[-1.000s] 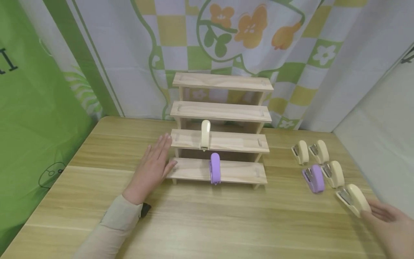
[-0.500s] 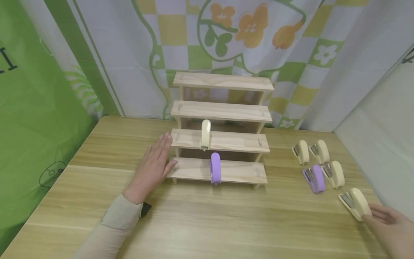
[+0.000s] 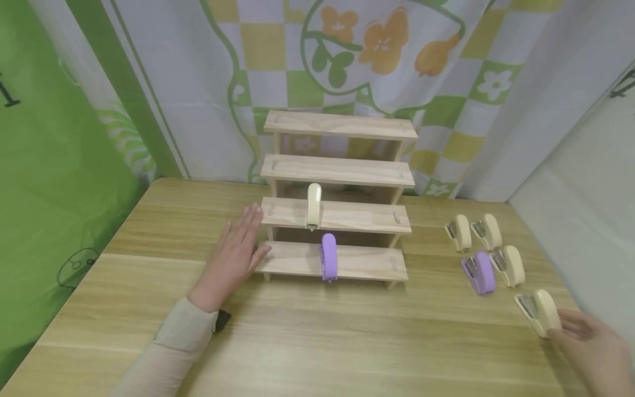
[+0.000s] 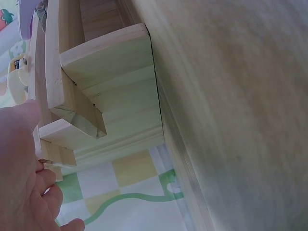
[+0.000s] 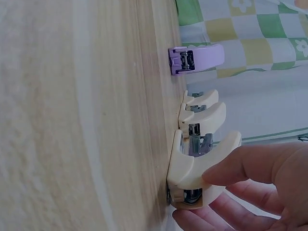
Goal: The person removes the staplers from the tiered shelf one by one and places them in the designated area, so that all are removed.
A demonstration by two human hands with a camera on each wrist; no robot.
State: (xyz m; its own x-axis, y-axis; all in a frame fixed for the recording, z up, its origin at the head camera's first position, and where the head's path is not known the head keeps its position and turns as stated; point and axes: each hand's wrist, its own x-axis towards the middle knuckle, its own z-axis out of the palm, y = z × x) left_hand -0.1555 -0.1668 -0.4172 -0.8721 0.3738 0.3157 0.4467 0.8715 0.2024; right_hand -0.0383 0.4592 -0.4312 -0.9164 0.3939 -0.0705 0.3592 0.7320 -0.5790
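At the right side of the table, my right hand [image 3: 595, 344] pinches a cream stapler [image 3: 542, 311] between thumb and fingers. In the right wrist view this stapler [image 5: 192, 168] stands close over the wooden surface. My left hand [image 3: 232, 256] lies with straight fingers against the left side of a four-step wooden shelf [image 3: 364, 215]. On the shelf's lowest step sits a purple stapler [image 3: 329, 257], and a cream stapler [image 3: 313, 205] sits one step higher. Beyond the right hand stand a purple stapler [image 3: 480, 273] and several cream staplers [image 3: 513, 266].
The wooden table [image 3: 317, 342] carries everything. Behind the shelf hangs a patterned curtain [image 3: 268, 49]. Green cloth [image 3: 54, 193] borders the left, and pale cloth [image 3: 585, 193] the right. The two upper steps [image 3: 337, 168] rise toward the curtain.
The cream stapler in my right hand has come slightly lower and nearer to me. The left hand stays at the shelf's side, and the other staplers keep their places.
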